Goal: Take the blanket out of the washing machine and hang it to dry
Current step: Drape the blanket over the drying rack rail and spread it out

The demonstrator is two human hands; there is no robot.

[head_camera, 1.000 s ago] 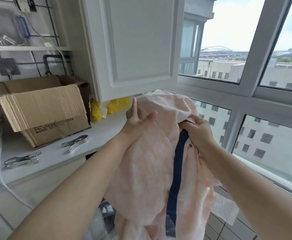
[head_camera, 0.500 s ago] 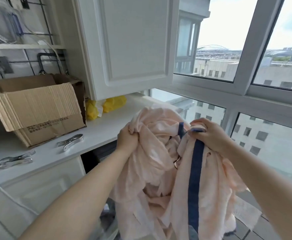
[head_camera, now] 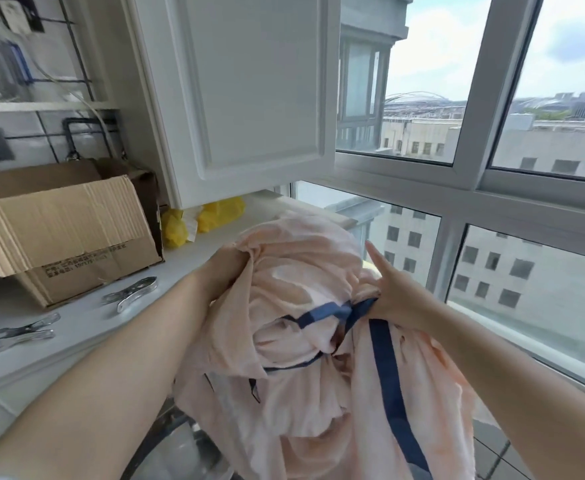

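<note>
As daylight fills the window, a person's left hand (head_camera: 227,271) grips a fold of the bunched pink blanket (head_camera: 305,306) held above the white bench (head_camera: 76,327), while the right hand (head_camera: 393,296) pinches its navy trim, forefinger extended, near two metal clips (head_camera: 130,296).

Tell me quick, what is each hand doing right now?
Left hand: grips a bunched fold of the pale pink blanket with navy blue trim.
Right hand: pinches the same blanket at its trim, forefinger sticking out straight.

Soft matt cloth blanket (head_camera: 305,271); shiny metal clips (head_camera: 130,296)
</note>
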